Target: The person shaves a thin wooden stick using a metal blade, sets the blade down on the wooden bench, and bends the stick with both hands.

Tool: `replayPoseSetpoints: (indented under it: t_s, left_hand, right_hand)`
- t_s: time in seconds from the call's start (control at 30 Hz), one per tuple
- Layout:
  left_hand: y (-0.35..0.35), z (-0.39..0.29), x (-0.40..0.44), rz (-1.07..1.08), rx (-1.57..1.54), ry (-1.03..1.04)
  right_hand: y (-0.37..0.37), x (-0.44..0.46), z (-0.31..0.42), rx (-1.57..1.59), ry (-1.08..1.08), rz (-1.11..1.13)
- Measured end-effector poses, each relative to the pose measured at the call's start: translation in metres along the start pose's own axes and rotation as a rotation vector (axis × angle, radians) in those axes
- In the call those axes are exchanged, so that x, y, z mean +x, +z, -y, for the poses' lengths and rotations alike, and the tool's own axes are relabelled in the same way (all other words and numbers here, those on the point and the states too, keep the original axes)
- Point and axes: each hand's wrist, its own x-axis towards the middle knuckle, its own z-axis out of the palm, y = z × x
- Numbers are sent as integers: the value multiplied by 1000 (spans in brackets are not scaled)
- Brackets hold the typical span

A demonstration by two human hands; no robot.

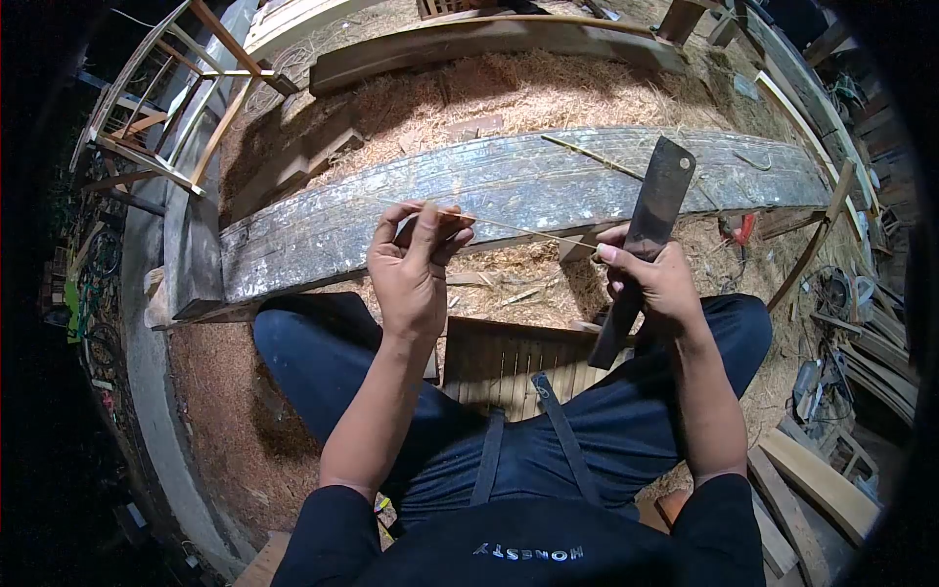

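Operator: State the grip.

Instructor: The left hand [416, 259] pinches a strip [533, 233]. The right hand [657, 281] grasps a blade [661, 196] and also nips the strip near its right end.

Operator: Where is the strip?

Instructor: In the air, crossing the view of the bench's [313, 230] near edge. A stick [587, 156] lies by the far edge, right of middle.

Operator: How does it handle?

Instructor: Probably light, springy and easily snapped. Hold it at two points, clear of the blade's edge.
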Motion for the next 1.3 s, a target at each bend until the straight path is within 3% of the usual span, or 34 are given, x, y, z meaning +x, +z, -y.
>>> replayPoseSetpoints:
  t_s: [0.2,0.37,0.43,0.5,0.6,0.87,1.13,1.3]
  left_hand:
    - [-4,3,5,-33,-31,48]
    - [-7,-3,6,-56,-53,11]
    - [-6,-4,4,-6,-51,-53]
    - [-7,-3,5,36,-39,-86]
    - [2,-4,-1,48,-9,-150]
    - [14,-2,-16,103,96,-314]
    - [17,-2,-25,194,39,-431]
    - [23,4,-39,210,86,-540]
  right_hand:
    - [4,-6,11,101,80,77]
    - [-5,-9,8,182,15,149]
    - [-5,-8,8,195,-2,149]
    - [2,-5,10,212,-132,-4]
    - [1,-6,10,392,-98,5]
    - [-2,-3,0,447,-50,130]
    - [13,-12,15,411,-81,14]
    - [8,-12,2,365,-55,201]
